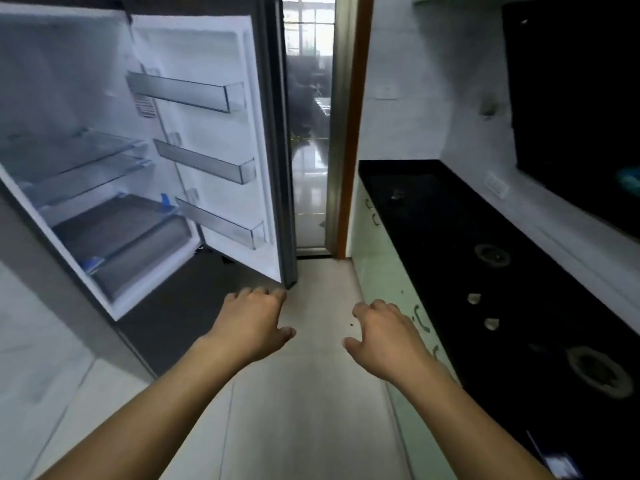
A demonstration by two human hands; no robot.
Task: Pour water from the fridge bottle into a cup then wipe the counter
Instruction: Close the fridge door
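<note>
The fridge (69,150) on the left stands with its door (214,140) swung wide open. Its glass shelves and the three door racks show no bottle, and no cup is in view. My left hand (252,323) hangs just below the door's lower corner with curled fingers, holding nothing. My right hand (384,337) is stretched out over the floor beside the counter, fingers loosely apart and empty. The black counter (450,216) runs along the right wall.
A built-in gas hob with two burners (491,254) and two knobs (474,298) sits in the counter. Pale green cabinets (377,265) with handles stand beneath it. A doorway (311,150) opens straight ahead. A narrow tiled floor (311,393) runs between fridge and counter.
</note>
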